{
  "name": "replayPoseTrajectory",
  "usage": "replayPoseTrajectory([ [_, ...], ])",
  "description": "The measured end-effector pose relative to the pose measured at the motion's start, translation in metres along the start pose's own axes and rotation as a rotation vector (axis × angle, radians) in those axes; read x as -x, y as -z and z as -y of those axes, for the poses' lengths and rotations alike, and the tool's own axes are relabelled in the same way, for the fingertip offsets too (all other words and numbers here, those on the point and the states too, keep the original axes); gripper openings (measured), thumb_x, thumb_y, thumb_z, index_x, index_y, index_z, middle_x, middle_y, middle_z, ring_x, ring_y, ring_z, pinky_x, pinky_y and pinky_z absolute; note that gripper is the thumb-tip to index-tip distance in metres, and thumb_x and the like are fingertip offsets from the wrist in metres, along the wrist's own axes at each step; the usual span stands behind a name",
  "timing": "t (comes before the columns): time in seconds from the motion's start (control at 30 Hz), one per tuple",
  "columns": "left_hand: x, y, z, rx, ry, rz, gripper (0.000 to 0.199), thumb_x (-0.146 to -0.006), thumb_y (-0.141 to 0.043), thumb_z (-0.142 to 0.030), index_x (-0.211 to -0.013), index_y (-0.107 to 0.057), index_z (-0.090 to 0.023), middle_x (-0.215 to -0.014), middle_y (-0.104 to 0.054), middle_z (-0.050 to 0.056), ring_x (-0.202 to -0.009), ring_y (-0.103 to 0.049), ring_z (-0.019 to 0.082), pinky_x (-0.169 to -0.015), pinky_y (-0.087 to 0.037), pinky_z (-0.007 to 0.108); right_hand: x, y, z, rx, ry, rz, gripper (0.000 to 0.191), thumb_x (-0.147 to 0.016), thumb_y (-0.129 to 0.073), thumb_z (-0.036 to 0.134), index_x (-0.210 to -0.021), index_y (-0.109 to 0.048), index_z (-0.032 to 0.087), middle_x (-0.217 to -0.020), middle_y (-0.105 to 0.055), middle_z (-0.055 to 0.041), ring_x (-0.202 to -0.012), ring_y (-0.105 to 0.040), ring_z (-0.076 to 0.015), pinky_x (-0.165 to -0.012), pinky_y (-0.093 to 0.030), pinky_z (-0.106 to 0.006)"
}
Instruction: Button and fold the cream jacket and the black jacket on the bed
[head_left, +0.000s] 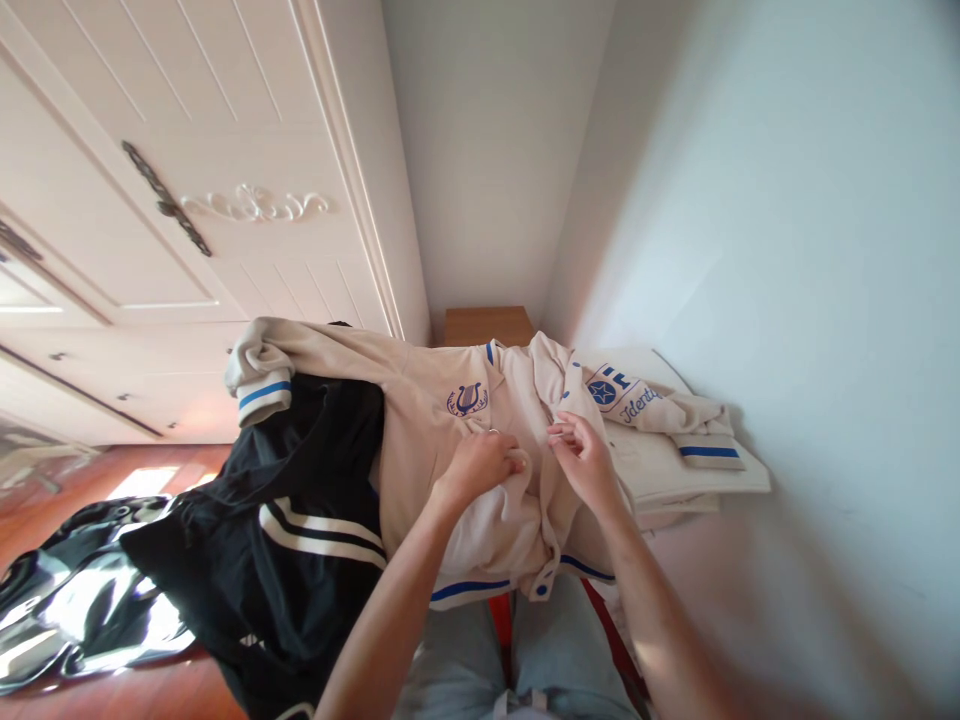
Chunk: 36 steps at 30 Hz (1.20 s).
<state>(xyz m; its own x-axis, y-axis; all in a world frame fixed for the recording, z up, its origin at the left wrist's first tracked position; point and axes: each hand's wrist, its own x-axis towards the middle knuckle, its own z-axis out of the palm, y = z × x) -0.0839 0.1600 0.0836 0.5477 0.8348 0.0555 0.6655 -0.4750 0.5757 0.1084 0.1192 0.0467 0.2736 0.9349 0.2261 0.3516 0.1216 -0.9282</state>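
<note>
A cream jacket (420,420) with blue-striped cuffs and hem lies spread out in front of me, its front partly undone and rumpled. A blue lyre emblem is on its chest, and a star patch with lettering is on the right-hand sleeve. My left hand (484,465) is closed, its curled fingers gripping the front edge of the jacket. Across the opening, my right hand (583,458) pinches the other front edge between thumb and fingers. Blue snap buttons show along that edge and at the hem. The fingertips partly cover the fabric they hold.
Black clothing (300,470) with white stripes hangs off the left side. Shiny dark-and-silver material (97,600) lies near the wooden floor. A white board (720,480) extends under the jacket. A white wardrobe (225,250) stands left, a pale wall (787,250) right, and a wooden block (487,325) behind.
</note>
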Motion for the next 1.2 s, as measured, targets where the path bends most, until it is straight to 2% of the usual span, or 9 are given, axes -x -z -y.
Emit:
replayPoseTrajectory([
  [0.07, -0.004, -0.011, 0.003, 0.055, 0.052, -0.042, 0.012, -0.080, -0.068, -0.030, -0.074, -0.068, -0.020, -0.076, -0.068, 0.005, -0.077, -0.064, 0.023, -0.067, -0.040, 0.028, 0.000, 0.006, -0.002, 0.264, 0.052, -0.080, 0.046, -0.082, -0.059, 0.037, -0.122, -0.059, 0.016, -0.091, -0.070, -0.0088, -0.080, -0.067, -0.0228, -0.078, -0.053, -0.039],
  [0.17, -0.011, -0.024, 0.011, 0.268, 0.097, -0.075, 0.023, -0.075, -0.070, -0.036, -0.067, -0.059, -0.019, -0.065, -0.057, -0.002, -0.066, -0.055, 0.016, -0.059, -0.035, 0.025, 0.000, 0.006, -0.004, 0.584, 0.014, -0.010, 0.059, -0.080, -0.067, 0.041, -0.129, -0.056, 0.012, -0.086, -0.069, -0.0108, -0.083, -0.066, -0.0289, -0.077, -0.052, -0.042],
  [0.33, -0.018, -0.035, 0.017, 0.719, 0.264, 0.000, 0.024, -0.070, -0.071, -0.035, -0.071, -0.052, -0.019, -0.059, -0.047, -0.007, -0.048, -0.040, 0.008, -0.044, -0.028, 0.020, -0.002, -0.005, -0.007, 0.754, 0.049, 0.041, 0.057, -0.078, -0.068, 0.022, -0.132, -0.053, 0.012, -0.093, -0.071, -0.0145, -0.089, -0.068, -0.0307, -0.079, -0.050, -0.040],
  [0.47, -0.021, -0.038, 0.017, 0.905, 0.395, 0.033, 0.028, -0.069, -0.073, -0.035, -0.085, -0.059, -0.018, -0.057, -0.052, -0.008, -0.036, -0.033, 0.005, -0.035, -0.023, 0.019, -0.003, 0.001, -0.006, 0.653, 0.003, 0.054, 0.044, -0.077, -0.059, 0.015, -0.121, -0.062, 0.011, -0.080, -0.071, -0.0097, -0.077, -0.068, -0.0256, -0.074, -0.051, -0.037],
  [0.63, -0.024, -0.037, 0.025, 1.061, 0.400, 0.088, 0.040, -0.069, -0.076, -0.034, -0.101, -0.062, -0.015, -0.050, -0.051, -0.009, -0.032, -0.041, 0.006, -0.034, -0.027, 0.017, 0.007, 0.021, 0.001, 0.130, -0.132, 0.022, 0.049, -0.080, -0.065, 0.037, -0.123, -0.063, 0.013, -0.088, -0.076, -0.0087, -0.077, -0.071, -0.0223, -0.075, -0.056, -0.035],
  [0.7, -0.023, -0.036, 0.029, 1.148, 0.399, 0.117, 0.043, -0.069, -0.078, -0.033, -0.105, -0.062, -0.015, -0.055, -0.058, -0.006, -0.037, -0.049, 0.007, -0.037, -0.034, 0.017, 0.012, 0.025, 0.006, 0.044, -0.137, -0.011, 0.054, -0.078, -0.070, 0.043, -0.122, -0.064, 0.013, -0.087, -0.077, -0.0099, -0.077, -0.072, -0.0233, -0.075, -0.057, -0.035],
  [0.83, -0.020, -0.036, 0.033, 1.243, 0.345, 0.163, 0.051, -0.063, -0.083, -0.027, -0.108, -0.061, -0.015, -0.066, -0.067, -0.001, -0.045, -0.058, 0.009, -0.043, -0.043, 0.018, 0.023, 0.020, 0.014, 0.154, 0.016, -0.075, 0.049, -0.083, -0.067, 0.041, -0.125, -0.063, 0.017, -0.092, -0.077, -0.0100, -0.081, -0.073, -0.0236, -0.079, -0.058, -0.037],
  [1.03, -0.022, -0.044, 0.028, 1.128, 0.370, 0.067, 0.038, -0.064, -0.082, -0.030, -0.093, -0.062, -0.015, -0.057, -0.062, -0.005, -0.037, -0.052, 0.008, -0.035, -0.034, 0.016, 0.035, -0.004, 0.021, 0.229, 0.141, -0.049, 0.034, -0.089, -0.058, 0.031, -0.122, -0.065, 0.022, -0.098, -0.077, -0.0066, -0.091, -0.073, -0.0213, -0.084, -0.058, -0.033],
  [1.2, -0.020, -0.047, 0.031, 1.189, 0.309, 0.025, 0.044, -0.062, -0.084, -0.035, -0.094, -0.060, -0.016, -0.055, -0.060, -0.007, -0.034, -0.049, 0.007, -0.032, -0.031, 0.016, 0.037, -0.014, 0.013, 0.243, 0.156, -0.067, 0.033, -0.088, -0.058, 0.031, -0.119, -0.066, 0.021, -0.098, -0.077, -0.0075, -0.090, -0.073, -0.0219, -0.084, -0.058, -0.034],
])
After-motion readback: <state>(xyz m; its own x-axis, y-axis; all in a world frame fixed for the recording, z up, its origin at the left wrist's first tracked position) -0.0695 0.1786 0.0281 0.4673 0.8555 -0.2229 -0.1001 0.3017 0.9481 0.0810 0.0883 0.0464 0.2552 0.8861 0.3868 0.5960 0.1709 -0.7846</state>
